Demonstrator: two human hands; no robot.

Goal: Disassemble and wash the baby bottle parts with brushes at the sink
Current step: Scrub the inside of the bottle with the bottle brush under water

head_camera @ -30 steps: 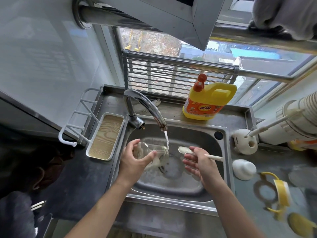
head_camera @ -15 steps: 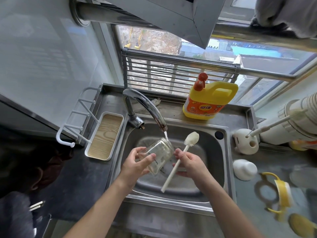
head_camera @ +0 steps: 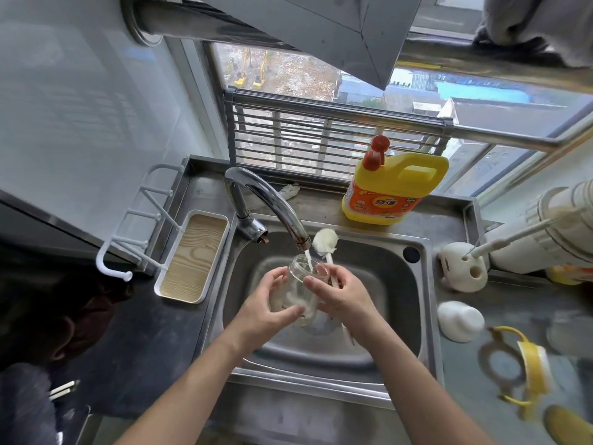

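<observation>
One view only: head-worn, wide-angle. It faces forward and steeply down from close above the sink (head_camera: 428, 284), basin centre frame. Both forearms (head_camera: 199, 374) enter from the near edge. Window (head_camera: 321, 149) at far side, lines bowed. Countertop (head_camera: 478, 374) runs off right.

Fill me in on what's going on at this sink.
A person is rinsing a clear baby bottle under the running tap, over the sink. The left hand grips the bottle, and the water falls into its mouth. The right hand holds the bottle brush, bristle head up beside the tap, outside the bottle.
</observation>
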